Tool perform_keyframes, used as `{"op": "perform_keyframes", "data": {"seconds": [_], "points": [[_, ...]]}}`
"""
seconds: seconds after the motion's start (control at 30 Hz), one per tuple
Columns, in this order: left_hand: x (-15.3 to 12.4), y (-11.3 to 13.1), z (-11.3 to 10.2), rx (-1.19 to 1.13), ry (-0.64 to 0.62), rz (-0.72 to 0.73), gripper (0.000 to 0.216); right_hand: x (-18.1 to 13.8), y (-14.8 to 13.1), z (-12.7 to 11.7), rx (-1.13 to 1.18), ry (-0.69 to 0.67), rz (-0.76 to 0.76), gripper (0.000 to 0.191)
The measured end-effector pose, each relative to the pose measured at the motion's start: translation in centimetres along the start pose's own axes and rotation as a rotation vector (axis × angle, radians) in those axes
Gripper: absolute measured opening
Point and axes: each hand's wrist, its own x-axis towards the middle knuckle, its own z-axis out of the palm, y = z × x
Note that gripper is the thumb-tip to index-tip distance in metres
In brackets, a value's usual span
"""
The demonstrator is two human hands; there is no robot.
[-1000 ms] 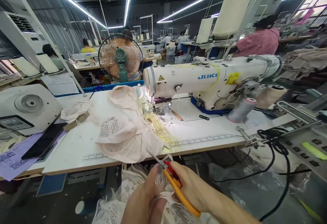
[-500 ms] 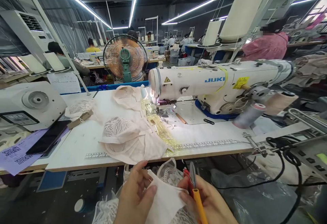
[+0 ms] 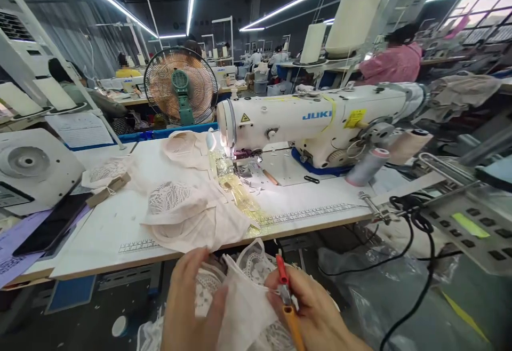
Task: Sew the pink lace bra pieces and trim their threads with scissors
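Observation:
Low in the view, below the table's front edge, my left hand (image 3: pixel 192 308) pinches a white lace fabric piece (image 3: pixel 244 297) with thumb and fingers. My right hand (image 3: pixel 316 316) grips the same fabric from the right and also holds a pair of scissors (image 3: pixel 287 300) with red and orange handles, blades closed and pointing up. More lace fabric hangs beneath both hands. On the white sewing table (image 3: pixel 120 223) above lie cream bra cups with lace (image 3: pixel 180 207) and a strip of yellowish trim (image 3: pixel 240 196) leading to the needle of the white sewing machine (image 3: pixel 312 121).
A black phone (image 3: pixel 52 223) and purple papers lie at the table's left end beside a white machine (image 3: pixel 32 164). A fan (image 3: pixel 181 87) stands behind. Thread cones (image 3: pixel 368 167) sit right of the machine, black cables (image 3: pixel 416 217) hang at right. Other people work at tables behind.
The scissors have swung from pointing up-left, blades apart, to upright and closed. My hands have spread out the white fabric between them. The view has shifted slightly.

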Motion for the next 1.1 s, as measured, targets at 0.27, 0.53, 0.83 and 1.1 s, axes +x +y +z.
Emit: {"op": "perform_keyframes", "data": {"seconds": [0.27, 0.53, 0.83, 1.1], "points": [[3.3, 2.6, 0.9, 0.325, -0.748, 0.623, 0.019, 0.6, -2.3, 0.6, -0.075, -0.088, -0.129, 0.009], [3.9, 2.1, 0.1, -0.136, -0.707, -0.182, 0.021, 0.1, -1.7, 0.5, 0.252, 0.143, 0.035, 0.018], [3.5, 2.3, -0.1, -0.407, -0.608, -0.502, 0.032, 0.5, -3.2, 2.4, 0.357, 0.053, 0.147, 0.017], [3.4, 2.9, -0.4, -0.495, -0.516, -0.617, 0.034, 0.6, -3.1, 2.1, 0.328, 0.026, 0.168, 0.018]]}}
